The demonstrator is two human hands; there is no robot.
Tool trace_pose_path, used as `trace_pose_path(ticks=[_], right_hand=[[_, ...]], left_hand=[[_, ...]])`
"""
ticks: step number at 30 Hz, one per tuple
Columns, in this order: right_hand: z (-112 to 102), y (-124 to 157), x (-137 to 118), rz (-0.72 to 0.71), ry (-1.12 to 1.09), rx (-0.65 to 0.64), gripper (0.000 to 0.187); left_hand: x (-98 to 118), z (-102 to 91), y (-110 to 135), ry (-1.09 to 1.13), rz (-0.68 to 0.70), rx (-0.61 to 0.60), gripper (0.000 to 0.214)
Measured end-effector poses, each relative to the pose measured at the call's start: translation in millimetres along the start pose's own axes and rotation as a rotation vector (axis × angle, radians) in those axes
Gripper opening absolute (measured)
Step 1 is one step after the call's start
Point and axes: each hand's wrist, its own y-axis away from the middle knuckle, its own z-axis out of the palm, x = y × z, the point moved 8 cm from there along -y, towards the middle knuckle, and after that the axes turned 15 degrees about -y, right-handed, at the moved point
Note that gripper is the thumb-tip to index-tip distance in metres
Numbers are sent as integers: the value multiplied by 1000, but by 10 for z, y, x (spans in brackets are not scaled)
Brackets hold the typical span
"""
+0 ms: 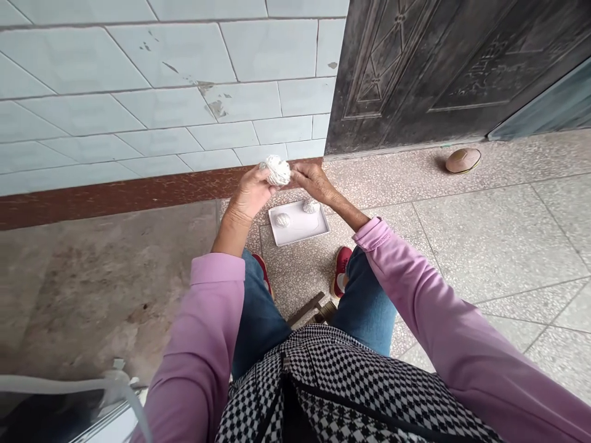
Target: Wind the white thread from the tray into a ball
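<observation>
My left hand (253, 189) is clamped on the white yarn ball (279, 171); my right hand (313, 179) is at its opposite edge, can't tell if pinching. Ball looks light, squashy, non-slip; I'd cup its sides loosely. Tray (299, 235) with two more balls (282, 219) below grip.

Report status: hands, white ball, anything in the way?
Left hand holds white ball. Right hand beside it, contact unclear. Tray below, two similar balls inside. Nothing seen blocking the hands.
</observation>
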Motion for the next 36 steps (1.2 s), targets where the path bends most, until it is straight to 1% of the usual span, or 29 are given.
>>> trace_pose_path(ticks=[1, 3, 5, 7, 9, 10, 11, 12, 14, 15, 16, 18, 19, 21, 22, 24, 27, 30, 32, 33, 36], right_hand=[[43, 25, -13, -3, 55, -22, 41], [131, 78, -36, 0, 113, -72, 37], [214, 126, -52, 10, 139, -140, 33], [255, 155, -75, 20, 144, -183, 33], [247, 159, -103, 43, 122, -188, 34], [220, 153, -118, 59, 99, -167, 35], [183, 144, -134, 75, 76, -136, 35], [126, 135, -151, 88, 45, -85, 37], [10, 122, -193, 86, 0, 7, 42], [-83, 121, -206, 76, -62, 92, 45], [-126, 116, -206, 72, -90, 109, 49], [-179, 95, -175, 67, -142, 99, 58], [-216, 83, -146, 66, -209, 113, 64], [-265, 62, -87, 66, -316, 133, 81], [-273, 54, -67, 64, -351, 134, 86], [-275, 46, -52, 60, -404, 138, 90], [-261, 54, -71, 60, -419, 173, 79], [-204, 72, -97, 78, -390, 204, 55], [-141, 82, -113, 86, -374, 204, 37], [-103, 84, -127, 80, -362, 193, 32], [18, 75, -168, 57, -303, 132, 25]], left_hand=[[-13, -50, -18, -6, 10, 46, 58], [-57, -136, -56, -54, 9, 102, 58], [-107, -223, -94, -125, -1, 150, 57], [-132, -316, -119, -215, 1, 230, 51], [-132, -365, -116, -327, -4, 304, 43], [-130, -351, -105, -382, -17, 309, 40], [-133, -309, -87, -428, -40, 287, 39], [-141, -238, -61, -461, -68, 233, 38], [-166, -65, 23, -474, -131, 94, 32], [-173, 14, 72, -452, -154, 35, 26], [-183, 84, 118, -422, -177, -17, 22], [-195, 186, 175, -330, -193, -97, 27], [-202, 234, 187, -268, -190, -149, 30], [-211, 273, 181, -163, -165, -206, 34], [-216, 279, 171, -119, -148, -226, 38], [-219, 294, 153, -44, -109, -267, 47], [-216, 313, 128, 41, -74, -282, 54], [-231, 313, 98, 120, -94, -213, 53], [-236, 292, 73, 172, -103, -133, 50], [-236, 276, 60, 193, -102, -92, 47], [-253, 175, 25, 250, -117, 59, 34]])
